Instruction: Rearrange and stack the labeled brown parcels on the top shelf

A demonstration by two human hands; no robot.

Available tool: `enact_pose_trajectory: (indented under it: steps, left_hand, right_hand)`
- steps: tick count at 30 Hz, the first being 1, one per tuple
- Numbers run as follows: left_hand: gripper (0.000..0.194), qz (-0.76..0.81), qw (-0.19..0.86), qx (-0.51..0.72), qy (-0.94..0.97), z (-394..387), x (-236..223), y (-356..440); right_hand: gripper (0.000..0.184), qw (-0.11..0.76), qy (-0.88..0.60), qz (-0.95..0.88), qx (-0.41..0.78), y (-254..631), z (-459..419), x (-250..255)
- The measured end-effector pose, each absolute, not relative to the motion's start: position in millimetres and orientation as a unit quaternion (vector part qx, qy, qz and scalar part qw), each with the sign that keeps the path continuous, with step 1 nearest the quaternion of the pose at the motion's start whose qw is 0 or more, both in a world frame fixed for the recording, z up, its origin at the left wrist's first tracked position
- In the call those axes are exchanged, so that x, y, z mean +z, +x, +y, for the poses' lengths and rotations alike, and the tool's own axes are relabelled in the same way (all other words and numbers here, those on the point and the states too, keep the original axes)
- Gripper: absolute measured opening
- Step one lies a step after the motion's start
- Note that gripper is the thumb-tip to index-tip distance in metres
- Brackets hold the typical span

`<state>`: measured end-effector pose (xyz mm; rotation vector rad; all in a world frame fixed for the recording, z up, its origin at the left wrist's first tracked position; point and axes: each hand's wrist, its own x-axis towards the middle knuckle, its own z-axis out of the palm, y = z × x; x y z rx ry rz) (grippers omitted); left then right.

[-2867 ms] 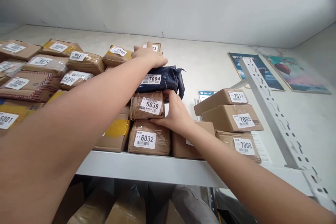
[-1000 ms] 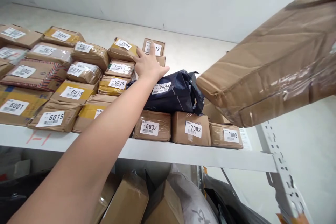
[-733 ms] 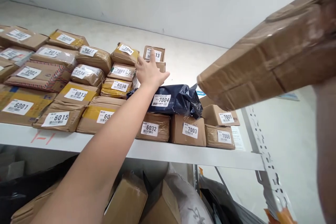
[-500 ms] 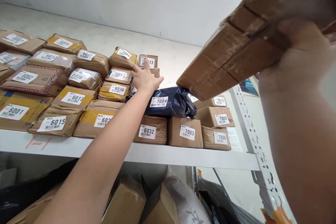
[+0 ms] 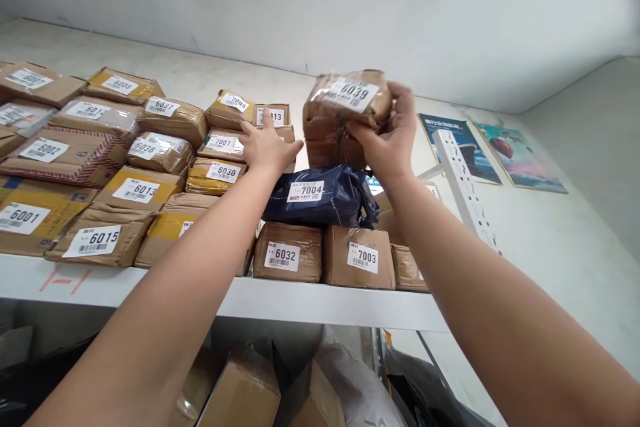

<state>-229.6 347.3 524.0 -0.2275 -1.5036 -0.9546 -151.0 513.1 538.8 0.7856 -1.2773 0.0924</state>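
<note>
My right hand (image 5: pixel 393 137) grips a brown cardboard box (image 5: pixel 327 137), taped and labelled 6039, above a dark blue plastic parcel (image 5: pixel 325 207) labelled 7004. Whether the box touches the parcel I cannot tell. With fingers spread, my left hand (image 5: pixel 270 145) rests against the stacked boxes left of the held one. It partly covers a small box (image 5: pixel 280 113) whose label ends in 13. Close beside its fingers is a box (image 5: pixel 220 141) labelled 7001. Under the blue parcel sit boxes labelled 6032 (image 5: pixel 286 273) and 7003 (image 5: pixel 345 273).
A white shelf (image 5: pixel 320 303) carries several rows of labelled parcels toward the left. At its right end rises a perforated white upright (image 5: pixel 463 180). Posters (image 5: pixel 520 153) hang on the wall behind. More boxes (image 5: pixel 245 390) and a grey bag (image 5: pixel 350 380) lie on the level below.
My right hand has brought the box from the upper right, close to me, leftward and away to above the blue parcel. The label 6039 now faces me. My left hand has barely moved.
</note>
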Motion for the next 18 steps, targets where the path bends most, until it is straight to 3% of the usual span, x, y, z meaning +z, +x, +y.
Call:
enact_pose_trajectory:
  steps: [4,9,15,18]
  left_hand:
    - [0.093,-0.65,0.63,-0.413,-0.104,342.2,527.0,-229.8]
    - [0.083,-0.644,0.636,-0.416,-0.085,343.7,528.7,-231.7]
    - [0.08,-0.63,0.648,-0.416,-0.101,343.3,532.7,-233.6]
    - [0.077,-0.626,0.643,-0.43,-0.097,341.8,533.2,-233.9]
  right_hand:
    - [0.06,0.742,0.369,-0.557,0.06,-161.9,508.7,534.0]
    - [0.066,0.649,0.399,-0.641,0.09,-155.8,520.7,527.4]
    - [0.104,0.478,0.414,-0.768,0.103,-128.4,536.3,521.1]
    - [0.113,0.487,0.367,-0.788,0.088,-121.9,541.1,522.2]
